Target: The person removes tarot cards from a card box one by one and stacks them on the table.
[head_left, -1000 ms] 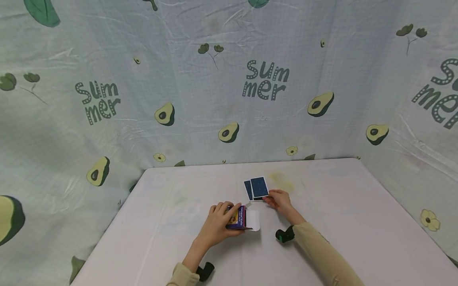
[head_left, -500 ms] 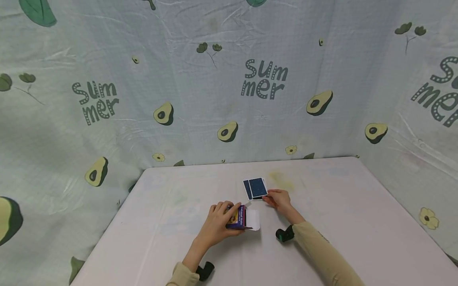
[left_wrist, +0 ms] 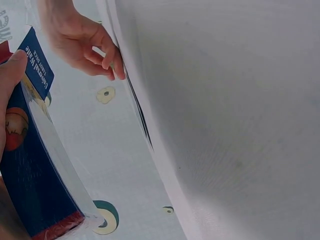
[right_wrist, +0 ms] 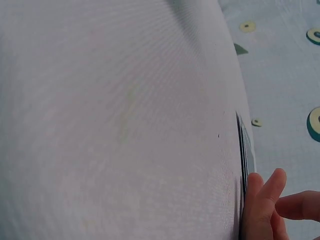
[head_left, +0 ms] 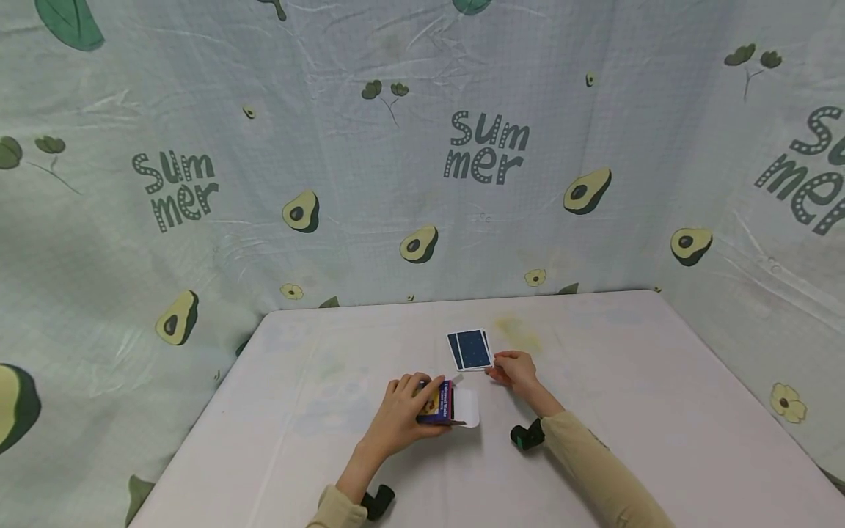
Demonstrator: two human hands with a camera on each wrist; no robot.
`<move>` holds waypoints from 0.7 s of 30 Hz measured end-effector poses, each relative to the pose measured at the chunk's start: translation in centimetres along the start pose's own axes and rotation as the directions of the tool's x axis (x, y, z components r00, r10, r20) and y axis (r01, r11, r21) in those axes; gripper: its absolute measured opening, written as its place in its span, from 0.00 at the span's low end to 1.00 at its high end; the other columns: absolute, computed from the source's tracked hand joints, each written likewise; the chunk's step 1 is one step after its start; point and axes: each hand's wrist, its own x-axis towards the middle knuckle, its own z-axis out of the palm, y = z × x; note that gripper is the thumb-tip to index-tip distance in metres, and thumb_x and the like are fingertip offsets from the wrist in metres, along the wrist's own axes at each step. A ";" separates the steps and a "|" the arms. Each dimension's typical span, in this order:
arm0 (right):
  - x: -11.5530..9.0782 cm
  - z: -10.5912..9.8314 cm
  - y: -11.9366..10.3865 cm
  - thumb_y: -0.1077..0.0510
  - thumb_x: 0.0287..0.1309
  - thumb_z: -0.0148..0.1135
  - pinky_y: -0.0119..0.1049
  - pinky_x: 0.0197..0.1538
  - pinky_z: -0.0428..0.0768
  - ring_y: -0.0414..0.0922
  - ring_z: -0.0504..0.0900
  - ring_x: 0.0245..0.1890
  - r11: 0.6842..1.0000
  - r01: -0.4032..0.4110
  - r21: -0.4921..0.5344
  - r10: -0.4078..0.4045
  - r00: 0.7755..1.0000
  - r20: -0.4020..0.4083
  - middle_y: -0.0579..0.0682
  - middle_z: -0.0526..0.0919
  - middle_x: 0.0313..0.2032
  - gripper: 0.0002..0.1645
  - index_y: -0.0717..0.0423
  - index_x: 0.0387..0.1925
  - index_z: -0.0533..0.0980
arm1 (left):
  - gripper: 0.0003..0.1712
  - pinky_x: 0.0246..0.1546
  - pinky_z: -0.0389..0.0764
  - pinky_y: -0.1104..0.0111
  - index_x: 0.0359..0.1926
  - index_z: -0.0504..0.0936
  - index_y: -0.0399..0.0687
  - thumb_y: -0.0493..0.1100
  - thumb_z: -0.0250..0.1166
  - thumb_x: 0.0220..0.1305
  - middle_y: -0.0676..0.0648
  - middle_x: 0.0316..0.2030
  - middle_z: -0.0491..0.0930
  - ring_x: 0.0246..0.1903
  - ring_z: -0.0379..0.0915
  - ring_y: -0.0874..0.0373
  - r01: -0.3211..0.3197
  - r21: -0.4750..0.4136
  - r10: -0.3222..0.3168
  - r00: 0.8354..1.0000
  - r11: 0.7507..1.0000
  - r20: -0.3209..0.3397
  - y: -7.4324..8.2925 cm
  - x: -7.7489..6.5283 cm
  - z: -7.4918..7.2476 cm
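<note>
My left hand (head_left: 399, 416) grips a dark blue tarot card box (head_left: 436, 403), fingers over its top and thumb along its near side. The box's end flap (head_left: 466, 407) stands open towards the right. In the left wrist view, the box (left_wrist: 37, 155) reads "Universal Waite Tarot Deck". Dark blue cards (head_left: 474, 348) with white borders lie overlapped on the table beyond the box. At their near right corner is my right hand (head_left: 515, 372), low to the table. Its fingers (right_wrist: 259, 210) are loosely bent beside the thin card edges in the right wrist view, with no card pinched between them.
A white cloth covers the table (head_left: 594, 367). Behind it hangs a printed sheet (head_left: 356, 161) with avocados and lettering. Black wrist devices (head_left: 528, 435) sit by both sleeves, close above the tabletop.
The top card has shifted slightly towards me and left, covering more of the cards below. My right hand stays near its corner. The left hand and box hold still.
</note>
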 end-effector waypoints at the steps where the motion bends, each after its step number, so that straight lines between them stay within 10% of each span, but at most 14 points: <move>1: 0.0 0.0 -0.1 0.66 0.58 0.50 0.26 0.25 0.77 0.39 0.79 0.18 1.000 -0.003 -0.008 0.003 1.000 -0.004 0.58 0.77 0.31 0.18 0.70 0.50 0.68 | 0.45 0.45 0.67 0.61 0.60 0.67 0.58 0.64 0.69 0.39 0.52 0.46 0.70 0.45 0.66 0.57 0.001 0.002 -0.001 1.000 1.000 0.003 0.0 0.0 0.0; 21: -5.8 -1.4 -0.2 0.58 0.57 0.55 0.38 0.38 0.80 0.45 0.83 0.34 0.948 0.268 -0.172 -0.226 0.946 0.230 0.62 0.80 0.42 0.17 0.65 0.46 0.72 | 0.43 0.44 0.67 0.62 0.60 0.67 0.58 0.64 0.68 0.41 0.52 0.46 0.71 0.45 0.66 0.58 0.030 -0.006 -0.029 0.999 1.000 0.030 0.3 0.2 -0.3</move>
